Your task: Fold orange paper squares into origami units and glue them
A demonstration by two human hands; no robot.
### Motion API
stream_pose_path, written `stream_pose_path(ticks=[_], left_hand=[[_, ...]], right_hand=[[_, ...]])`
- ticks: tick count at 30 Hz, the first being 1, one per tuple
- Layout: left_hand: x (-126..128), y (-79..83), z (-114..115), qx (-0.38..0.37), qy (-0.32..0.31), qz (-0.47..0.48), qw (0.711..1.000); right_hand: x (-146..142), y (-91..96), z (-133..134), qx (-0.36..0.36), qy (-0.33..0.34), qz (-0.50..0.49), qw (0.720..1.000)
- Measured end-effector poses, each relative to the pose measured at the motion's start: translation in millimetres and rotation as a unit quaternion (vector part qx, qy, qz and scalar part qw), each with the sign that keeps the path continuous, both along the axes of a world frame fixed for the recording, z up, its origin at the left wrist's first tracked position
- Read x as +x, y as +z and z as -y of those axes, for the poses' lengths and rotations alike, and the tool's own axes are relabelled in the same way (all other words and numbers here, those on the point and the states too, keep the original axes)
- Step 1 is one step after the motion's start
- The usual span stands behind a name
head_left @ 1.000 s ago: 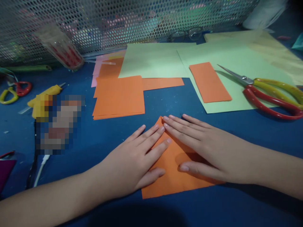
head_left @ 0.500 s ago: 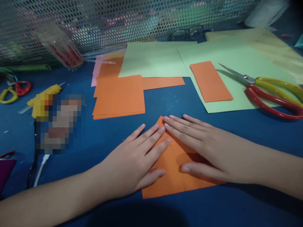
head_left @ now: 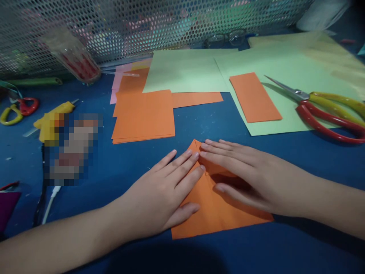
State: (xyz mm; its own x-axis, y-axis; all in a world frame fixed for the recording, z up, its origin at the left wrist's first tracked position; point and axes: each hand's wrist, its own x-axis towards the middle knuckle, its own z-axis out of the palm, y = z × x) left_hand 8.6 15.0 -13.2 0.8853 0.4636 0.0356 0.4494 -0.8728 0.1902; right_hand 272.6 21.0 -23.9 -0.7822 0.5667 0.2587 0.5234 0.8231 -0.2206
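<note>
While hands [head_left: 159,194] [head_left: 251,179] press paper [head_left: 212,215], scissors [head_left: 327,110] well apart

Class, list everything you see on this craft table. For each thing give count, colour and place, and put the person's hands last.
folded paper: one, orange, front centre, under both hands
paper stack: one, orange, behind the left hand
strip: one, orange, on a green sheet
green sheets: at least two, pale green, back centre and right
pink paper: edge only, pink, under orange sheets at the back
big scissors: one pair, red and yellow handles, right
small scissors: one pair, yellow and red, far left
glasses: one pair, dark, by the mesh
cup: one, clear, tipped, back left
mesh: one, silver, along the back
table: one, blue
left hand: flat on the folded paper
right hand: fingers on the folded paper
</note>
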Motion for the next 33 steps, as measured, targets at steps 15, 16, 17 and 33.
stream_pose_path(ticks=[15,16,17,33], left_hand=[[-0.3,-0.7,0.2,-0.016,0.002,0.008,1.000],[-0.7,-1.4,0.4,-0.012,0.001,0.011,1.000],[-1.2,-2.3,0.8,-0.006,0.001,0.015,1.000],[0.6,-4.1,1.5,0.021,-0.002,0.047,0.999]], right_hand=[[-3.0,4.5,-2.8,0.082,0.056,-0.013,0.995],[-3.1,4.6,-3.0,0.083,0.057,-0.015,0.995],[-3.2,4.6,-3.1,0.083,0.058,-0.017,0.995],[-2.0,5.6,-1.5,0.031,0.049,-0.033,0.998]])
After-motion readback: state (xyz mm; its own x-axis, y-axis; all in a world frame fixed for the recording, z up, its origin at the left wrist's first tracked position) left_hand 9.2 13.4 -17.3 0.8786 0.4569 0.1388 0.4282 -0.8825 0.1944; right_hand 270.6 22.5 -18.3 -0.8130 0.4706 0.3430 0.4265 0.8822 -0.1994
